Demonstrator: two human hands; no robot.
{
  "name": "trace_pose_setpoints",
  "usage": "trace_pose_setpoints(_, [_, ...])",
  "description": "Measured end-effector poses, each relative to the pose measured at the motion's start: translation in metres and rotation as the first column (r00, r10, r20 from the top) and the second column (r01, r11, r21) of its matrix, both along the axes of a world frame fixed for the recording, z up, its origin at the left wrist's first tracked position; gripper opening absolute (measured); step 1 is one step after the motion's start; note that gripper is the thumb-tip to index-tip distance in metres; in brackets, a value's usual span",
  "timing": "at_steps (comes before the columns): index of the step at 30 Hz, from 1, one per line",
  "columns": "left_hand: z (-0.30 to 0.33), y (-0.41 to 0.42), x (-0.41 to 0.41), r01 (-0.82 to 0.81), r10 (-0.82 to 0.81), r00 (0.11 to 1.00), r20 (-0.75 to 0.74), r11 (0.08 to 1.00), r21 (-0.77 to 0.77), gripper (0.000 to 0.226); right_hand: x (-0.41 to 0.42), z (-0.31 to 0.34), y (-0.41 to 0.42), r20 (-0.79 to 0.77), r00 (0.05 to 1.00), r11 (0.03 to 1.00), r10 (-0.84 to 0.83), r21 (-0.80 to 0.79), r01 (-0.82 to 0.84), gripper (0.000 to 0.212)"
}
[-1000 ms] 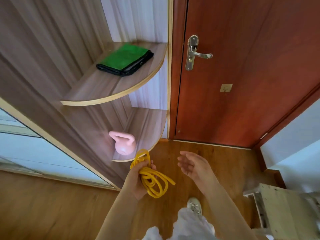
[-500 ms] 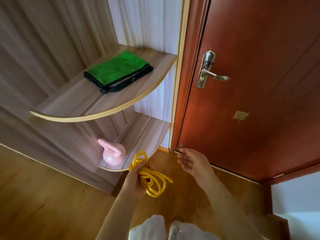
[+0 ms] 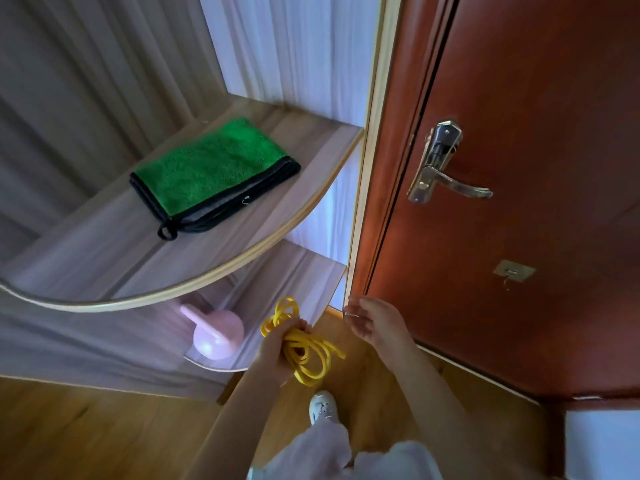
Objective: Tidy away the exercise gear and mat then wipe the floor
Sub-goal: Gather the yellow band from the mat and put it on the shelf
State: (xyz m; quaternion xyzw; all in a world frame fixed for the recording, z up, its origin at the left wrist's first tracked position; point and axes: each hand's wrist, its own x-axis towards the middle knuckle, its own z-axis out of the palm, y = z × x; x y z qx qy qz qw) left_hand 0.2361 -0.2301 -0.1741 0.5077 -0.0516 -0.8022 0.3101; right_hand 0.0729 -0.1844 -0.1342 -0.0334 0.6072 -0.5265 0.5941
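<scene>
Rope (image 3: 304, 351) first: bright yellow, thin and rubbery-looking, bunched into a messy coil with a few loops sticking up above the fist and the rest dangling below it. From my seat I could see the left hand (image 3: 277, 351) had its fingers wrapped tight round the middle of that bundle, holding it in the air just off the front edge of the lower shelf (image 3: 294, 275). The right hand (image 3: 377, 322) was off to the side, nearer the door (image 3: 519, 98), palm turned inward, fingers loosely spread and holding nothing.

Shelves next. The corner unit had two curved wooden shelves. On the upper shelf (image 3: 104, 271) lay a folded green cloth (image 3: 211, 171) with black edging and a little loop at one corner, sitting flat about mid-shelf. The lower one had a small pink kettlebell (image 3: 216, 336) standing near its front edge, just left of the rope hand. I couldn't tell whether the rope touched that shelf. A white shoe (image 3: 322, 407) was on the wood floor (image 3: 86, 427) below.
</scene>
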Motion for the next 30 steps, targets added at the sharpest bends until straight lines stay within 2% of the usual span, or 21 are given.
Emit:
trace_pose_setpoints(4, [-0.018, -0.027, -0.013, 0.084, -0.084, 0.996, 0.014, 0.996, -0.006, 0.018, -0.01, -0.021, -0.032, 0.005, 1.0, 1.0, 0.01, -0.004, -0.01, 0.023])
trace_pose_setpoints(6, [-0.029, -0.041, -0.017, 0.098, -0.099, 0.994, 0.05, 0.995, 0.021, 0.021, -0.015, -0.034, -0.047, 0.003, 1.0, 1.0, 0.014, 0.006, -0.014, 0.023])
trace_pose_setpoints(10, [-0.052, -0.068, -0.029, 0.061, -0.067, 0.995, 0.072, 0.995, 0.082, 0.029, -0.023, -0.064, -0.076, -0.009, 0.998, 0.998, 0.058, 0.025, -0.058, 0.024])
trace_pose_setpoints(14, [-0.088, -0.1, -0.044, 0.014, -0.019, 0.997, 0.072, 0.998, 0.067, 0.046, -0.035, -0.101, -0.107, -0.001, 0.998, 0.997, 0.066, 0.039, -0.066, 0.026])
trace_pose_setpoints(19, [-0.143, -0.135, -0.066, 0.002, -0.007, 0.997, 0.071, 0.998, 0.06, 0.044, -0.048, -0.15, -0.139, 0.01, 0.992, 0.989, 0.126, 0.073, -0.127, 0.026])
trace_pose_setpoints(21, [-0.166, -0.151, -0.076, 0.009, -0.012, 0.994, 0.108, 0.999, 0.034, 0.049, -0.054, -0.169, -0.153, 0.007, 0.987, 0.984, 0.163, 0.071, -0.163, 0.026])
trace_pose_setpoints(24, [-0.195, -0.178, -0.089, -0.036, 0.033, 0.987, 0.157, 0.999, 0.02, 0.025, -0.062, -0.195, -0.177, -0.023, 0.979, 0.977, 0.204, 0.06, -0.202, 0.026])
trace_pose_setpoints(26, [-0.217, -0.2, -0.093, -0.053, 0.053, 0.968, 0.244, 0.999, -0.006, 0.016, -0.065, -0.212, -0.192, -0.044, 0.974, 0.974, 0.221, 0.06, -0.218, 0.024])
trace_pose_setpoints(30, [-0.249, -0.242, -0.087, -0.129, 0.146, 0.875, 0.462, 0.989, -0.069, 0.029, -0.069, -0.241, -0.214, -0.101, 0.954, 0.958, 0.284, 0.06, -0.279, 0.018])
